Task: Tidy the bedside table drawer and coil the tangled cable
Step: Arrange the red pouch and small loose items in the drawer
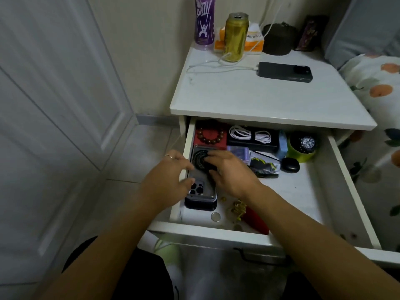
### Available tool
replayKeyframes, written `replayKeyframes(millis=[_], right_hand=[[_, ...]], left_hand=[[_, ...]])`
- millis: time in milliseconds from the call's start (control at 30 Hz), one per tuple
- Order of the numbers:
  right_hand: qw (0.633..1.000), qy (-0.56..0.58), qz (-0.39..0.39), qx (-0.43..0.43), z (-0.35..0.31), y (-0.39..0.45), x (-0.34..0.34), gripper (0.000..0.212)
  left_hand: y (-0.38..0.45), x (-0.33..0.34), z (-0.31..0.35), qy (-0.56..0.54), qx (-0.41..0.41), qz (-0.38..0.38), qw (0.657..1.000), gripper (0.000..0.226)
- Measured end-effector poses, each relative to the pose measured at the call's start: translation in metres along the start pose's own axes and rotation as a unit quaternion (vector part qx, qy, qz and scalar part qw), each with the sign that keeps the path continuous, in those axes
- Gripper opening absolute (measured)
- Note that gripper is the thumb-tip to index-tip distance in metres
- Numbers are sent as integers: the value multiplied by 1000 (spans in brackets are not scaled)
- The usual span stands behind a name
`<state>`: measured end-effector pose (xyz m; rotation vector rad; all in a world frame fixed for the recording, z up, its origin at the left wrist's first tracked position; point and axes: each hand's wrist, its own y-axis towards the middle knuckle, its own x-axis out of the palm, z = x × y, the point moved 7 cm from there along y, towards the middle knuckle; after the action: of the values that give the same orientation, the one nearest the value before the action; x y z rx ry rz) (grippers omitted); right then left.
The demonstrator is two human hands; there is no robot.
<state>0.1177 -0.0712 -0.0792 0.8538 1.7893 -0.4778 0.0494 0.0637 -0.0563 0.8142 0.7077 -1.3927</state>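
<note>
We look down on an open drawer point(337, 185) pulled out under the white tabletop point(249, 98). Both hands work at its left side. Our left hand point(171, 180), a ring on one finger, reaches over the drawer's left wall; fingers loosely bent, touching the clear phone case point(203, 187), which lies on a dark phone or case beneath. Motion blur here; we cannot tell whether it grips. Our right hand point(229, 169) lies over the far end of that case, fingertips curled on a black coiled cable point(200, 159) resting on it.

Far row of the drawer, left to right: brown bead bracelet point(210, 135) on a red box, white bundled cable point(251, 134) on a black box, a watch point(307, 142) on a green round container. Just near these, a black earbud case point(290, 165) and a black-and-green crumpled item beside our right hand. Near end: a coin point(215, 217), small gold bits, a red object partly under our right forearm.

On the tabletop: dark phone point(285, 72) plugged to a white charging cable point(216, 67), gold can point(236, 37), purple tumbler point(204, 20), tissue pack, dark round pouch. Bed with fruit-print sheet at right.
</note>
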Motion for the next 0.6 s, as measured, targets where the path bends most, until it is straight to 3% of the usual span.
replayKeyframes(millis=[200,367,467,600], right_hand=[[997,2,39,61,9,8,-1,27],[996,-11,45,70,10,11,-2,31],[997,24,45,54,9,4,-13,32],[991,92,54,82,22,-22,-40,17]], left_hand=[[-2,1,-1,3,17,2,1000,26],[-1,1,3,17,27,13,999,28],[0,-2,10,17,41,23,999,24],[2,-14,21,-20,64,46,997,20]])
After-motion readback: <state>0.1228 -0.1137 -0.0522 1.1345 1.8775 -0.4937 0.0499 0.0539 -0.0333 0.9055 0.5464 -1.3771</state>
